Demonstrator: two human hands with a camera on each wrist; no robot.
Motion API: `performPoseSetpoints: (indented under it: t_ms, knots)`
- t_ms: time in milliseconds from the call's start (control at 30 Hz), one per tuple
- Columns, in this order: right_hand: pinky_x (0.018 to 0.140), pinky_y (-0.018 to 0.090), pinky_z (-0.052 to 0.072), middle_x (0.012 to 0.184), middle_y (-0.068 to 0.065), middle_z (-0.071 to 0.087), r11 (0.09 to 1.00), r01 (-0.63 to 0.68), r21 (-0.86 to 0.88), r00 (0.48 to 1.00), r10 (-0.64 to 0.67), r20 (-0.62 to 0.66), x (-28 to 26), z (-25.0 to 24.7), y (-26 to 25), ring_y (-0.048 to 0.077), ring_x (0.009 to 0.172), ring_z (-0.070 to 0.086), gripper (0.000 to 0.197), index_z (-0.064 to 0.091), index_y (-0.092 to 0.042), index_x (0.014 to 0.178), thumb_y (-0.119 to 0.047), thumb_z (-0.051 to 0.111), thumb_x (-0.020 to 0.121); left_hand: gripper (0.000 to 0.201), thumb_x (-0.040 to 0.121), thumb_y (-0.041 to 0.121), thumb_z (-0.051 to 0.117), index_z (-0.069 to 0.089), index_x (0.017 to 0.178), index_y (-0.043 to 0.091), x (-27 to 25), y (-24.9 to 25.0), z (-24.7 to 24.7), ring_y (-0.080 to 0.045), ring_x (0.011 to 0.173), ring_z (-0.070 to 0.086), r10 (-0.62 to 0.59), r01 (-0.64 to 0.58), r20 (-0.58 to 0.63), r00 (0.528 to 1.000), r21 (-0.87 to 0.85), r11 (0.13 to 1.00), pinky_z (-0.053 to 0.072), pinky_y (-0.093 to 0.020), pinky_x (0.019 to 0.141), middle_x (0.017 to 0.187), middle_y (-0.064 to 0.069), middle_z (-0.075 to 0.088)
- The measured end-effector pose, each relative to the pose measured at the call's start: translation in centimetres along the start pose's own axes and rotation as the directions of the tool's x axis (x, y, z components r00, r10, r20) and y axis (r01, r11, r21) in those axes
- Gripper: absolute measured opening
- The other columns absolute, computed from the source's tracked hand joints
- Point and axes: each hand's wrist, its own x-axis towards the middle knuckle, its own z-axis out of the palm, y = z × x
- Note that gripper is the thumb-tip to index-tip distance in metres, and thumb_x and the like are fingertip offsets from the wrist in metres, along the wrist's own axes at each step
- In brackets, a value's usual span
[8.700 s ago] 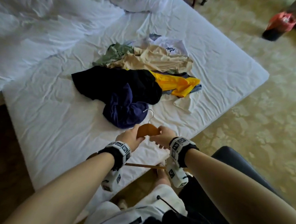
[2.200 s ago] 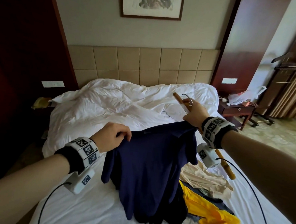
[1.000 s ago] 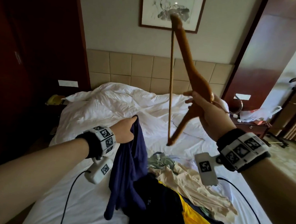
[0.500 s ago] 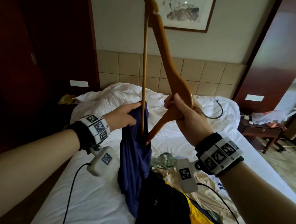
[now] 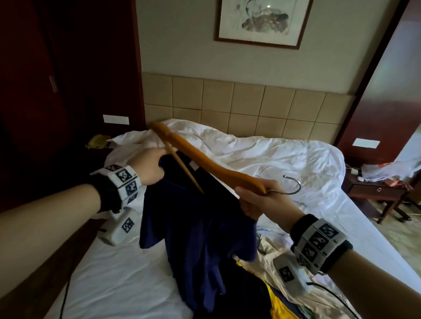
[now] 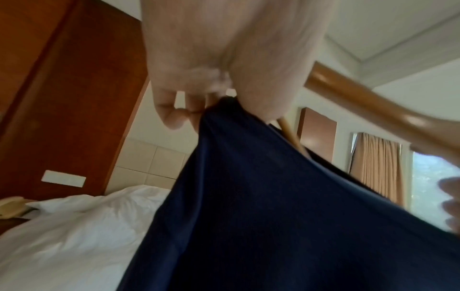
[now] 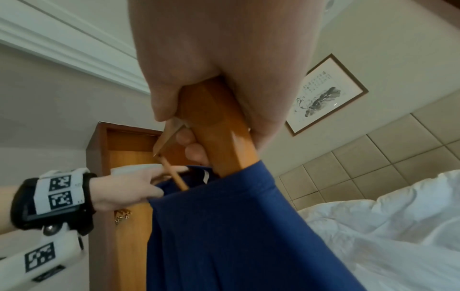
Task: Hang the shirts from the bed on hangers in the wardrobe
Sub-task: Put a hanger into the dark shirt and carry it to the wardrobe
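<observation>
Bed (image 5: 134, 284): it lies under my arms with its white sheet; I work over it so a dropped shirt lands back on the mattress.
Shirt pile (image 5: 279, 307): the dark, yellow and cream shirts lie in a heap on the sheet near my right wrist, waiting their turn.
Wardrobe (image 7: 124, 177): I judge the tall wooden cabinet seen beyond my left wrist in the right wrist view to be it; nothing hangs there that I can see.
Navy shirt (image 5: 200, 234): it hangs between my two hands, its lower part trailing onto the pile, its neck opening up so the hanger can enter from above.
Hanger (image 5: 204, 161): one wooden arm slopes out over the bed, free of the cloth; the other arm and the end of the crossbar go down inside the neck opening, and the metal hook points away to my right.
Right hand (image 5: 263, 201): my fingers are wrapped tight round the hanger's middle, by the hook, to steer it.
Left hand (image 5: 148, 165): thumb and fingers pinch the collar edge, holding it open against the crossbar.
Stage: I judge the shirt half threaded; the free arm has yet to go in.
</observation>
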Motion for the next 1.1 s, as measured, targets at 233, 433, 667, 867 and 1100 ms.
performPoseSetpoints:
  t_ms: [233,433,667,867,1100]
  knots:
    - [0.053,0.035,0.039,0.058,0.01,0.053,0.988,-0.135,-0.077,0.99,0.138,0.039,-1.1,-3.0,1.2,0.027,0.056,0.05,0.022,0.069,-0.012,0.072,-0.027,0.078,0.085,0.047,0.088,0.011,0.06,0.052,0.121,0.043,0.6,-3.2,0.2,-0.014,0.103,0.052,0.035,-0.054,0.205,0.978,0.089,0.995,0.041,-0.025,0.082,0.111,0.005,0.052]
    - [0.063,0.04,0.041,0.058,0.01,0.058,0.974,-0.165,-0.154,0.983,0.175,0.057,-1.3,-3.9,1.6,0.028,0.057,0.053,0.028,0.07,-0.002,0.088,-0.03,0.076,0.088,0.051,0.093,0.004,0.051,0.061,0.122,0.045,1.0,-1.8,-0.2,-0.014,0.096,0.056,0.157,-0.18,0.193,0.969,0.112,0.977,0.042,-0.022,0.075,0.105,0.007,0.053]
    - [0.064,0.046,0.046,0.064,0.023,0.062,0.977,-0.087,-0.194,0.984,0.115,0.139,-2.1,-4.8,1.4,0.032,0.059,0.057,0.053,0.067,-0.003,0.075,-0.055,0.08,0.074,0.033,0.091,-0.001,0.052,0.069,0.089,0.027,2.3,-1.5,-0.9,-0.011,0.069,0.052,0.236,-0.252,0.18,0.955,0.07,0.965,0.034,-0.014,0.059,0.072,0.012,0.055]
    - [0.061,0.045,0.044,0.061,0.019,0.06,0.975,-0.092,-0.205,0.988,0.115,0.106,-2.1,-5.1,2.7,0.032,0.057,0.055,0.06,0.07,-0.003,0.085,-0.061,0.08,0.071,0.039,0.088,0.001,0.053,0.07,0.103,0.033,2.9,-1.7,-0.9,-0.015,0.085,0.057,0.201,-0.228,0.229,0.953,0.096,0.969,0.042,-0.019,0.066,0.09,0.001,0.06]
    - [0.056,0.026,0.049,0.057,0.002,0.062,0.904,-0.122,-0.409,0.969,0.197,0.147,-1.2,-4.8,2.6,0.019,0.054,0.058,0.025,0.075,-0.029,0.114,-0.024,0.074,0.09,0.05,0.091,0.018,0.051,0.055,0.123,0.056,1.2,2.1,-1.2,-0.005,0.09,0.048,0.332,-0.362,0.188,0.925,0.163,0.918,0.042,-0.028,0.078,0.092,0.024,0.044]
